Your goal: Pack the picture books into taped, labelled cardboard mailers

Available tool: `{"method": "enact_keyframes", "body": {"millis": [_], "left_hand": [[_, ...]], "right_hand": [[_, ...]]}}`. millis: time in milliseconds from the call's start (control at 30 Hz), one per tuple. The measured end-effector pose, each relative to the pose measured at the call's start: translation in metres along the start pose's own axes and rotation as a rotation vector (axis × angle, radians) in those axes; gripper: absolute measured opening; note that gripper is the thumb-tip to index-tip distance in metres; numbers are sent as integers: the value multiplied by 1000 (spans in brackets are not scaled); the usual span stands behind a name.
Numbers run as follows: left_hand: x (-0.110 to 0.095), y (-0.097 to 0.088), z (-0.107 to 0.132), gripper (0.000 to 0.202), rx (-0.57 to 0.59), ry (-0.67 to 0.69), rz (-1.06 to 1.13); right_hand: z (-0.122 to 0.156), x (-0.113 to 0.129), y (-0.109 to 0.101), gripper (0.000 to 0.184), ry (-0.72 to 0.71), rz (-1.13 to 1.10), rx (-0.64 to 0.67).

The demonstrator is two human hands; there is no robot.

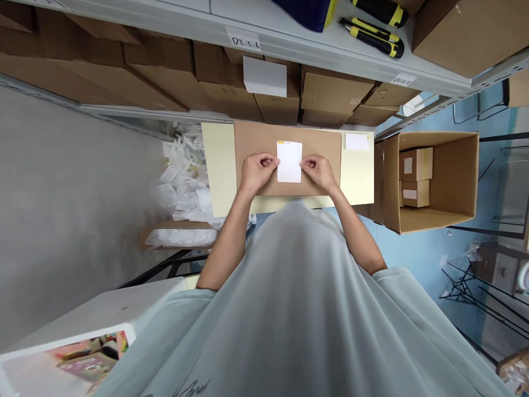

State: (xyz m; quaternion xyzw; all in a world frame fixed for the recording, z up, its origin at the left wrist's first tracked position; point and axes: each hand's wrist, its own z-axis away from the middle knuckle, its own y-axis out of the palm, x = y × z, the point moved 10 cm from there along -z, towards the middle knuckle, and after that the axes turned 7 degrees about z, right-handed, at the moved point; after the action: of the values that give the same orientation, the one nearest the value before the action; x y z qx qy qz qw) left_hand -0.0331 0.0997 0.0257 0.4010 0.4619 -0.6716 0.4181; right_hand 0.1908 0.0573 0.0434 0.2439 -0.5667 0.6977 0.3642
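Both hands pinch a white label (289,162) with a small yellow mark at its top edge. My left hand (259,170) is closed on its left edge, thumb and fingertips together. Opposite it, my right hand (318,170) is closed in the same way on the right edge. The label is over the middle of a brown cardboard box (252,138); whether it touches the cardboard I cannot tell. Beneath the box is a pale yellow tabletop (221,165). A small white slip (356,141) lies on the tabletop to the right.
A large open carton (454,165) holding small boxes (415,164) stands at right. Crumpled white scraps (185,171) fill the left side. Ahead, a metal shelf (185,25) carries utility knives (374,37) above a row of cartons (334,91). A grey wall (74,193) bounds the left.
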Motion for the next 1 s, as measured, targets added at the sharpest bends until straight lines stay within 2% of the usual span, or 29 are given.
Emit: {"method": "enact_keyframes", "body": {"millis": [367, 600, 733, 833, 933, 1000], "left_hand": [[-2, 3, 5, 16, -26, 53, -99], [-15, 8, 12, 9, -47, 138, -261], [-12, 13, 16, 13, -50, 147, -325], [-8, 11, 15, 24, -101, 133, -321], [-13, 11, 14, 44, -165, 136, -324], [-23, 22, 15, 50, -121, 182, -371]], "right_hand": [[3, 3, 7, 15, -20, 191, -34], [9, -1, 12, 14, 51, 300, -62], [12, -3, 15, 18, 62, 373, -93], [16, 6, 19, 30, 3, 441, -89], [19, 27, 32, 50, -155, 518, -37], [19, 39, 46, 62, -266, 543, 28]]}}
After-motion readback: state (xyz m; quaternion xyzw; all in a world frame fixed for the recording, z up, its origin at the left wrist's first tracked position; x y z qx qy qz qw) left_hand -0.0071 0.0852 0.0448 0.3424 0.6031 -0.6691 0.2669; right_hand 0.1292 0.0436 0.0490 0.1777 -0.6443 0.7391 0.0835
